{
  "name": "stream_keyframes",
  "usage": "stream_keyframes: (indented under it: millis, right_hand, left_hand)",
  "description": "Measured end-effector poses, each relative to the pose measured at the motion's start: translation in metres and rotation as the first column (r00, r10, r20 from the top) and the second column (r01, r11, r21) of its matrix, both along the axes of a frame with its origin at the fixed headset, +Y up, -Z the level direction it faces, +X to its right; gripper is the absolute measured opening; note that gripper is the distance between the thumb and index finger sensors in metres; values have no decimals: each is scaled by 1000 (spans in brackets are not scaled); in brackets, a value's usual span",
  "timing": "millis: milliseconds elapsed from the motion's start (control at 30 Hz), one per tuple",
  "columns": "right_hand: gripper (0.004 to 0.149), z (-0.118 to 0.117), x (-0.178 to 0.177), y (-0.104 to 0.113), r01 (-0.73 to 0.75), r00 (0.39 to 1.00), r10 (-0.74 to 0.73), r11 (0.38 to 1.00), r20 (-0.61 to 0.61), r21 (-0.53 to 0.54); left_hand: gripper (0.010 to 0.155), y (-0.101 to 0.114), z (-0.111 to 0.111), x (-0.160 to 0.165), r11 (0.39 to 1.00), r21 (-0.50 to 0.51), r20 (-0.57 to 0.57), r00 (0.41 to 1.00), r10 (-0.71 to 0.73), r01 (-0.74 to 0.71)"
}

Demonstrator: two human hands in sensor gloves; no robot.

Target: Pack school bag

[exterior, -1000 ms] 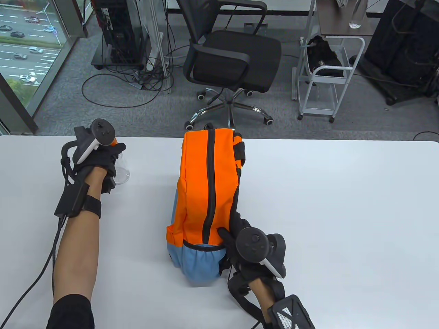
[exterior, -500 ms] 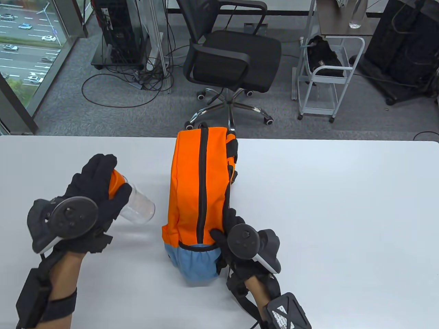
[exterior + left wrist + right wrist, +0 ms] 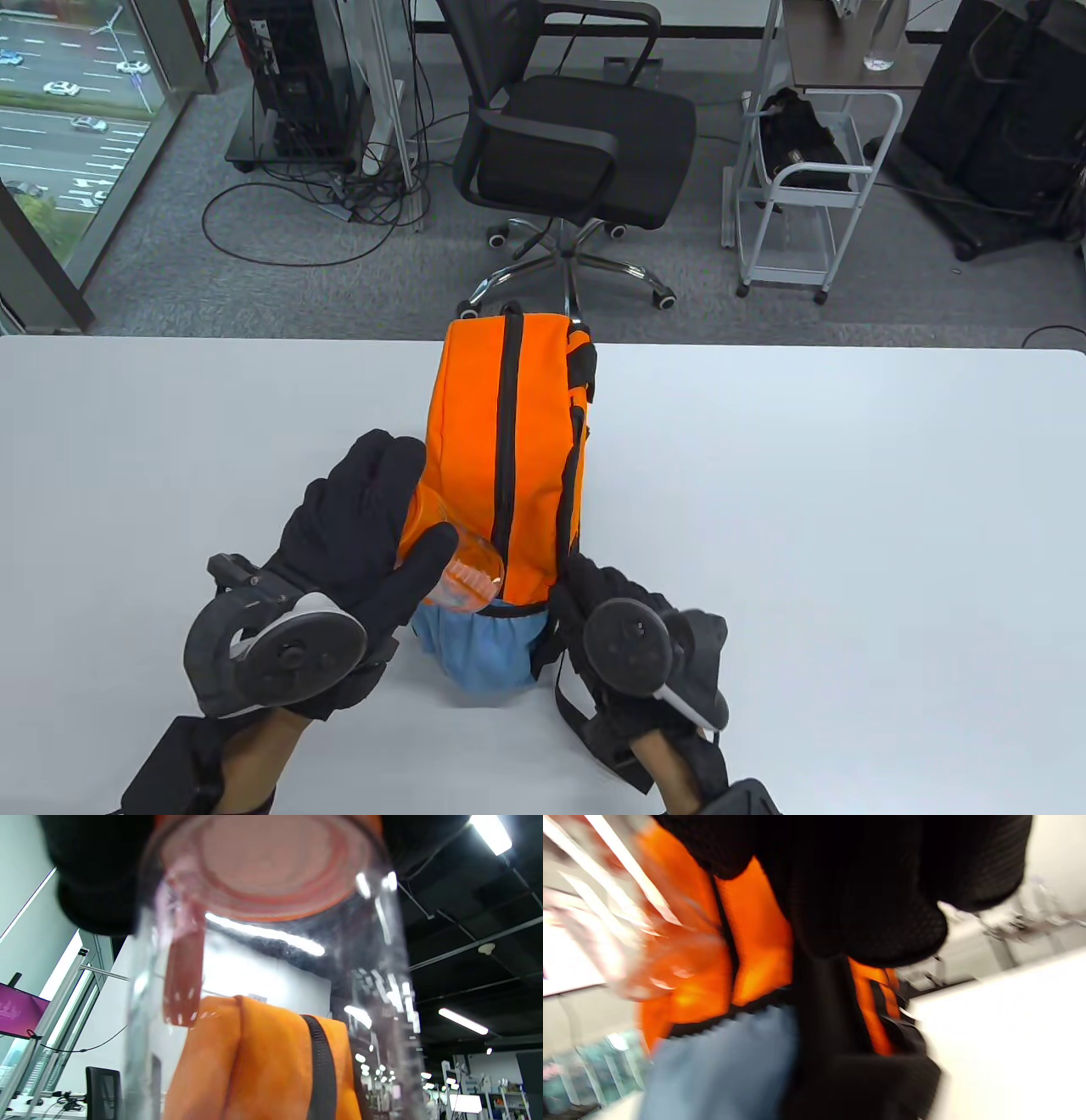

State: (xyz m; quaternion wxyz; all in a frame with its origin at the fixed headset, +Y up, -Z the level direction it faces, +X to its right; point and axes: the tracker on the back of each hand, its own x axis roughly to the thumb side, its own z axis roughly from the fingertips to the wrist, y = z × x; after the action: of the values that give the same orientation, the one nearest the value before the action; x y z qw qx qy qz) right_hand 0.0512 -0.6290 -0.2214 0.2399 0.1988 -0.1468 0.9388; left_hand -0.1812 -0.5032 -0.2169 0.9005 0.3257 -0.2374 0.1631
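White table [image 3: 848, 526]: spans the full width of the table view; carries the bag and both hands.

Office chair [image 3: 570, 140]: black, on castors, on the grey carpet beyond the table's far edge, directly behind the bag.

White trolley [image 3: 810, 191]: far right on the carpet, with a black bundle on its upper shelf.

School bag [image 3: 501, 475]: orange, with a black zip running its length from far to near, lying on its side at the table's middle. A blue elastic-topped side pocket [image 3: 479, 649] forms its near end; black straps hang down its right side.

Left hand [image 3: 356, 543]: black glove, tracker on its back, at the bag's near-left corner. Fingers and thumb are curled round the bottle.

Right hand [image 3: 607, 607]: black glove, tracker on its back, at the bag's near-right corner against the strap side. The right wrist view is blurred; whether the fingers grasp the fabric or merely press it cannot be told.

Water bottle [image 3: 462, 577]: clear plastic with an orange cap end buried in the left palm, tilted, its clear base pointing at the mouth of the blue pocket, just above it. The left wrist view shows an orange strip inside the clear wall [image 3: 271, 984].
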Motion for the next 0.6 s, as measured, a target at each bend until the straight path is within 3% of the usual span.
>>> stream_keyframes:
  millis: [67, 167, 233, 300, 367, 467, 533, 600]
  right_hand:
    - [56, -4, -12, -15, -63, 997, 55, 985, -56, -159]
    - [67, -17, -29, -40, -190, 970, 105, 890, -219, -415]
    - [55, -15, -35, -44, -82, 961, -33, 915, -276, -396]
    - [49, -8, -38, -51, -115, 917, -87, 877, -389, -466]
    - [53, -4, -42, -52, -114, 875, -132, 878, -465, -464]
    - [64, -4, -35, -39, -184, 823, -191, 801, -535, -569]
    - [51, -5, -16, -18, -111, 800, -282, 798, -529, -593]
    - [49, -7, 9, -3, 23, 856, -326, 800, -402, -599]
  left_hand:
    - [76, 0, -1, 5, 1000, 4, 0, 1000, 2, -2]
    - [76, -4, 1, 14, 1000, 22, 5, 1000, -11, 11]
    - [78, -10, -1, 17, 1000, 20, -5, 1000, 0, 0]
    - [79, -16, -4, 19, 999, 22, -8, 1000, -25, 25]
    - [80, -26, -6, 23, 998, 42, -7, 999, -41, 42]
    - [77, -37, -3, 23, 991, 23, 5, 991, -130, 130]
    - [75, -37, -3, 21, 987, 0, 55, 986, -158, 158]
    - [75, -35, 1, 20, 971, 23, 79, 967, -241, 240]
